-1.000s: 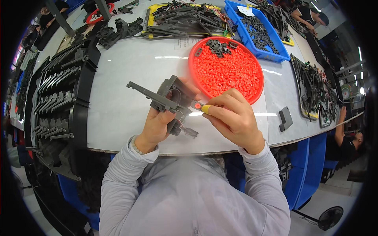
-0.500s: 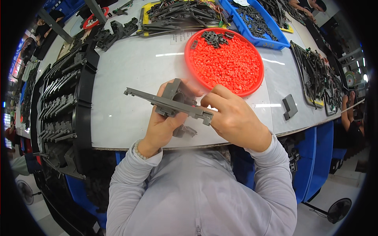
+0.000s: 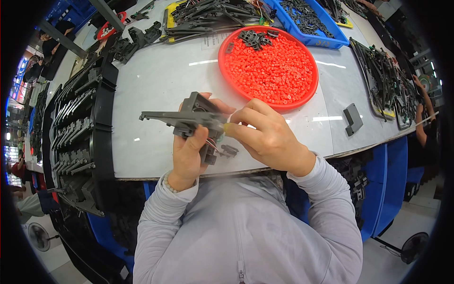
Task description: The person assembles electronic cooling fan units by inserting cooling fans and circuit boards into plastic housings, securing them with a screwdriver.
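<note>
My left hand (image 3: 188, 156) is wrapped round a dark grey plastic bracket (image 3: 195, 103) and holds it above the table. A long thin arm on the bracket sticks out to the left. Thin wires (image 3: 213, 144) and a small greenish piece show at its lower right side. My right hand (image 3: 269, 135) is closed in a pinch against the bracket's right end. Blur and the fingers hide what is in that pinch. Below the bracket, a small grey part (image 3: 230, 150) shows, blurred; whether it is attached I cannot tell.
A red round tray (image 3: 302, 99) of small red rings, some dark parts on top, lies ahead. Beyond it stand a blue bin (image 3: 326, 43) and piled dark strips (image 3: 208, 16). A black rack (image 3: 106, 99) of grey parts is left; a lone grey piece (image 3: 352, 119) lies right.
My left hand has turned the bracket, so its long arm lies more level and wires show on the right. My right hand has shifted slightly up and left, its fingers still at the bracket's end.
</note>
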Demonstrator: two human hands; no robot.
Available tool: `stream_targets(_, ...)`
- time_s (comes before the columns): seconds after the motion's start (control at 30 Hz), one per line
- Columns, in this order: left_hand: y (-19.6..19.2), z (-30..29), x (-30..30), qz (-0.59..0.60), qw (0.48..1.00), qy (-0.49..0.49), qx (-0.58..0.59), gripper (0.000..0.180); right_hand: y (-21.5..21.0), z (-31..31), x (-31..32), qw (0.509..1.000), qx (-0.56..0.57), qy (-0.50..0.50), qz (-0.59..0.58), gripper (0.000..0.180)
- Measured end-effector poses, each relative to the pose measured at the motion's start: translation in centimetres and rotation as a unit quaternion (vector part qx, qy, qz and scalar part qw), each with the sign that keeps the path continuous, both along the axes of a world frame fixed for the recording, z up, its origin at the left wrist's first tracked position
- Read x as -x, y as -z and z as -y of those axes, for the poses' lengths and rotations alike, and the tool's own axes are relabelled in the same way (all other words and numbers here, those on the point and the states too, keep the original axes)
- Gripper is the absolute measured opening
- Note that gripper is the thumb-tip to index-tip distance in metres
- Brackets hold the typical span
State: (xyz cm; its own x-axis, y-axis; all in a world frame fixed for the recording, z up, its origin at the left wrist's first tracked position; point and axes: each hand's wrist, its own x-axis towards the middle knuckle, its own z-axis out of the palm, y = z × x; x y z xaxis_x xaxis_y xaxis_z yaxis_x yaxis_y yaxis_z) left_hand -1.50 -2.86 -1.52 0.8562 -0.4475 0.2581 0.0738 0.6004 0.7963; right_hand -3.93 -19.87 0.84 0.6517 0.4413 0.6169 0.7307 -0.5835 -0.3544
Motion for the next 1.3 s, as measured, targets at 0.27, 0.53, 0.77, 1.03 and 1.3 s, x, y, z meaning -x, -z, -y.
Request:
stream_targets(0.27,0.0,0.2,0.4,-0.131,0.989,-0.016,0.073,0.060,0.5,0.1,-0.6,0.997,-0.072,-0.014,-0.026,0.023)
stream_targets(0.53,0.1,-0.2,-0.1,0.023,0.999,-0.014,-0.022,0.062,0.3,0.0,-0.1,0.997,-0.077,0.005,-0.015,0.026)
stream_targets(0.77,0.4,-0.2,0.0,0.009,1.000,-0.023,-0.003,0.062,0.3,0.0,-0.8,0.998,-0.063,-0.026,-0.008,0.023)
stream_targets(1.03,-0.2,-0.3,0.0,-0.054,0.998,-0.021,0.039,0.062,1.3,-0.1,-0.8,0.995,-0.098,-0.019,-0.028,0.021)
stream_targets(1.3,-1.5,-1.3,-1.2,0.014,0.999,-0.026,-0.014,0.059,3.7,-0.3,0.1,0.854,-0.339,-0.068,-0.390,0.048)
